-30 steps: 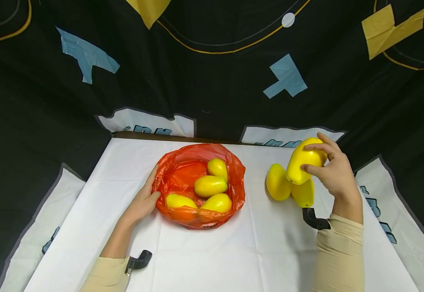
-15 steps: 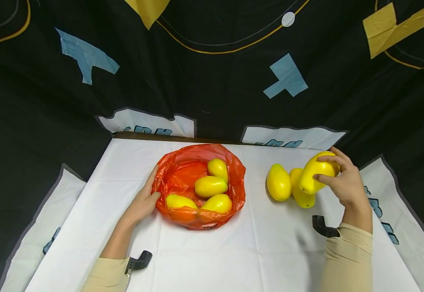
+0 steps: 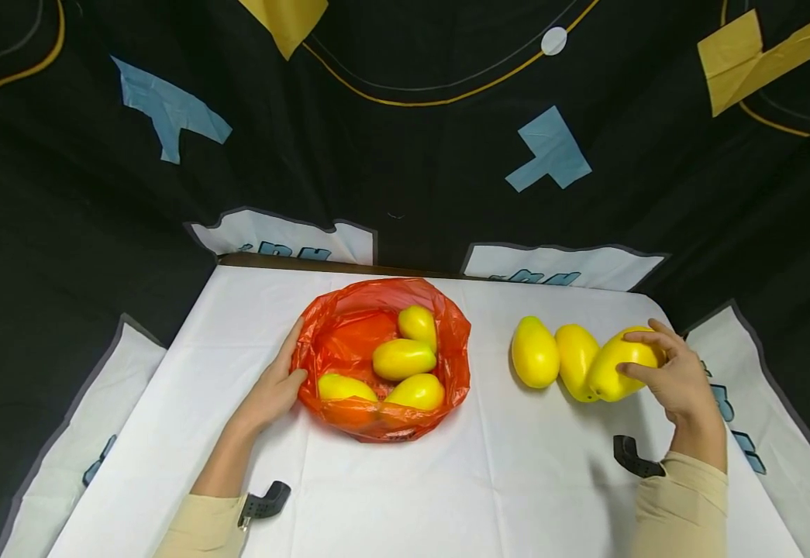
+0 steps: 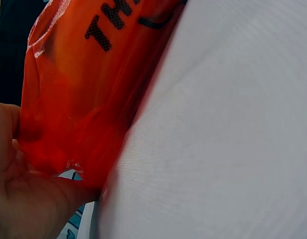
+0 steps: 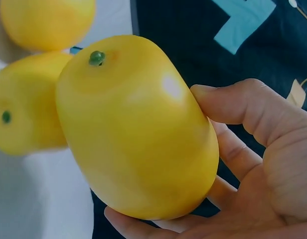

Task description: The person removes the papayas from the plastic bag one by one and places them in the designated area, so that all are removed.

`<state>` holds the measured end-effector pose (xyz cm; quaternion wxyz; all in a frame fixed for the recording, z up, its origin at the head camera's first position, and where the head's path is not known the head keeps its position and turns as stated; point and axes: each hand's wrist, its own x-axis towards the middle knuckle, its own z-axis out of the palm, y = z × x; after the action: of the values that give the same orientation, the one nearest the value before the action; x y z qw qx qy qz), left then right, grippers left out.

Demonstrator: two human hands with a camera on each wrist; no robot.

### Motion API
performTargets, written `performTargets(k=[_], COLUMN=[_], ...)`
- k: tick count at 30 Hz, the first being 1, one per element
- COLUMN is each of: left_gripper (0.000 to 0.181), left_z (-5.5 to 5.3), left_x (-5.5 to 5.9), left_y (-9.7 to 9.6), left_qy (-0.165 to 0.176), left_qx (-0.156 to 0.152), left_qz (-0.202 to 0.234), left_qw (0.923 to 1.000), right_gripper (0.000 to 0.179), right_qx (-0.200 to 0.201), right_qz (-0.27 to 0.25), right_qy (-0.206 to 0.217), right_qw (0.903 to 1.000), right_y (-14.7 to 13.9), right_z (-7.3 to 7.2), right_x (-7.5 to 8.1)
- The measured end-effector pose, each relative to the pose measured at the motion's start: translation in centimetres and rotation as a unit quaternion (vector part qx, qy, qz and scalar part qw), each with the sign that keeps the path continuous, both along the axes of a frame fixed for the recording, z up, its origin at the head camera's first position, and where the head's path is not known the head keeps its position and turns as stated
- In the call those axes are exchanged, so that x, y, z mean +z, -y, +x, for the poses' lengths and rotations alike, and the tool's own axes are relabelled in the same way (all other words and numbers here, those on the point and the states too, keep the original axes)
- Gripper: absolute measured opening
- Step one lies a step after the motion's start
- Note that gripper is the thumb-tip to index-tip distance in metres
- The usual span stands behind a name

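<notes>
Red bag [image 3: 457,360] with four yellow fruits [image 3: 403,359] on a white table [image 3: 405,504].
The left hand [image 3: 272,387] grips the bag at its left side. To the right, two more fruits [image 3: 535,353] lie side by side. Farthest right, the right hand [image 3: 680,380] grips another fruit [image 3: 617,368] by its right end; whether this fruit touches the table, I cannot tell.
</notes>
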<state>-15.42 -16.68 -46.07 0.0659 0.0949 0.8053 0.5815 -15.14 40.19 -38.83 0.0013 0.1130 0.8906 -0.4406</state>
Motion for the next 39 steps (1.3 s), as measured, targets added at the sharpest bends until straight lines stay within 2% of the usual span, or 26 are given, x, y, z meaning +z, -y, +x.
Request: performTargets(k=[6, 11, 14, 20, 26, 29, 35, 39], left_gripper=[0.079, 0.078, 0.079, 0.081, 0.079, 0.080, 0.084, 0.084], left_z=[0.0, 0.1, -0.1, 0.0, 0.0, -0.3, -1.3, -1.5], left_x=[0.0, 0.1, 0.0, 0.0, 0.0, -0.7, -3.2, -3.8], left_y=[0.0, 0.0, 0.1, 0.1, 0.1, 0.3, 0.8, 0.9], left_qy=[0.004, 0.001, -0.001, 0.006, 0.005, 0.003, -0.011, -0.017], left_qx=[0.000, 0.004, 0.003, -0.003, 0.001, 0.003, 0.005, 0.009], left_qz=[-0.002, -0.011, 0.001, 0.004, 0.001, 0.007, 0.002, -0.011], left_qw=[1.0000, 0.9999, 1.0000, 1.0000, 1.0000, 1.0000, 0.9999, 0.9997], right_gripper=[0.054, 0.055, 0.055, 0.055, 0.053, 0.053, 0.053, 0.056], right_qx=[0.016, 0.023, 0.023, -0.002, -0.016, -0.017, -0.025, -0.031], right_qz=[-0.013, -0.051, -0.060, -0.081, -0.097, -0.108, -0.117, -0.109], right_qy=[0.027, 0.026, 0.028, 0.070, 0.086, 0.088, 0.082, 0.074], right_qw=[0.9994, 0.9981, 0.9976, 0.9942, 0.9915, 0.9901, 0.9894, 0.9908], right_y=[-0.9, -1.3, -1.5, -2.0, -2.1, -2.2, -2.1, -2.0], right_z=[0.7, 0.7, 0.8, 0.9, 0.6, 0.5, 0.5, 0.3], right_x=[-1.0, -2.2, -3.1, -4.7, -5.0, -5.1, -5.7, -5.9])
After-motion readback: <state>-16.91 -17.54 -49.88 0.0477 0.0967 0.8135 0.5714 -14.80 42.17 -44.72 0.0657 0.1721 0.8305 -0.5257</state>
